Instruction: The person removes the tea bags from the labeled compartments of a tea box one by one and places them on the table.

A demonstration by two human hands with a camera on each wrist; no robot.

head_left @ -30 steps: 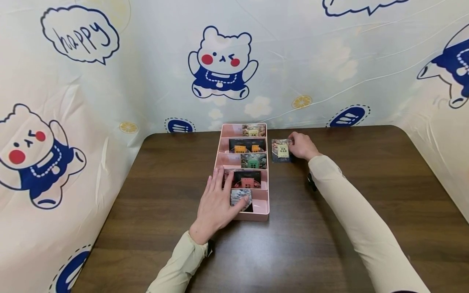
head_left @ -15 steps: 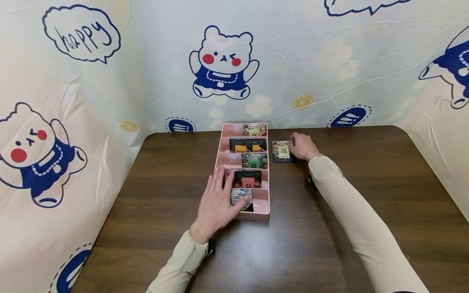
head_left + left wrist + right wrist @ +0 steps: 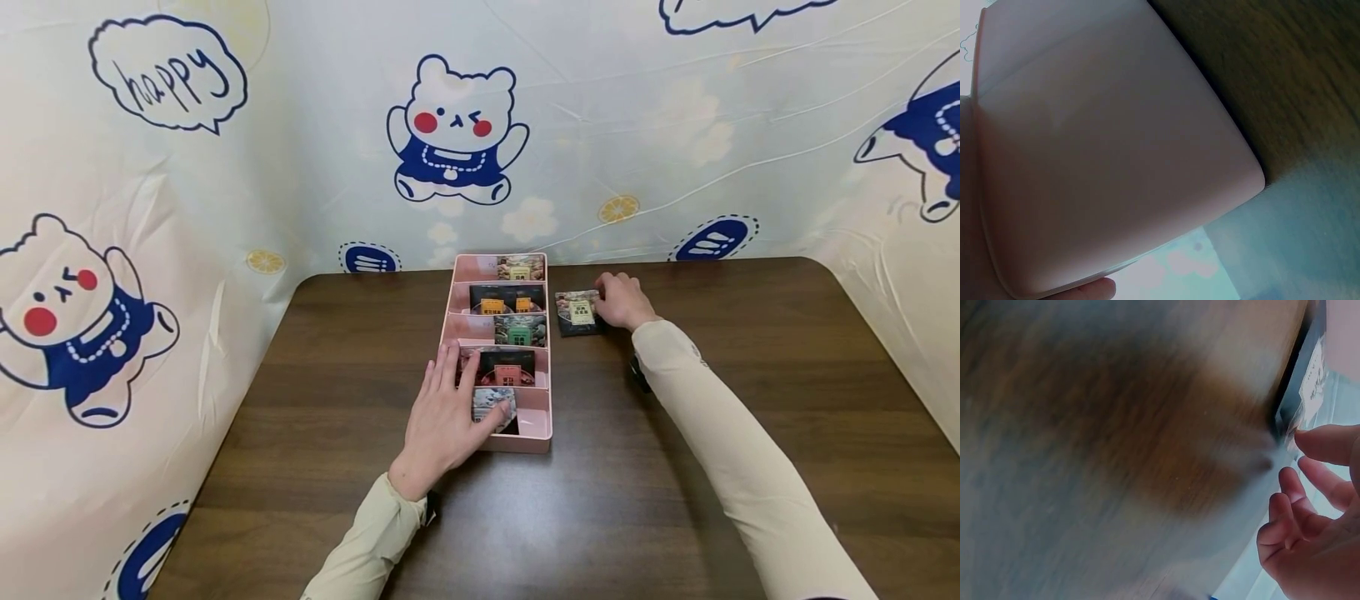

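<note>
My right hand point(image 3: 624, 302) pinches the right edge of a small flat packet point(image 3: 577, 313) with a pale yellow label, just right of the pink box. In the right wrist view the thumb point(image 3: 1329, 445) meets the corner of that dark packet point(image 3: 1305, 381), and the other fingers are bent below. My left hand point(image 3: 444, 417) rests with spread, fairly straight fingers over the near left side of the pink divided box point(image 3: 534, 423). Its thumb lies across a grey-blue patterned packet point(image 3: 491, 402) in the nearest compartment. In the left wrist view the box's side wall point(image 3: 1097, 156) fills most of the picture.
Other compartments hold packets with a yellow label point(image 3: 521, 268), orange labels point(image 3: 492, 305), a green label point(image 3: 519, 333) and a red label point(image 3: 507, 373). The box stands on a dark wooden table point(image 3: 315, 375). A printed cloth point(image 3: 585, 125) hangs behind and beside the table.
The yellow-labelled packet has shifted slightly toward the near side and its tilt has changed a little, with my right hand still pinching it. The left hand and box have stayed put.
</note>
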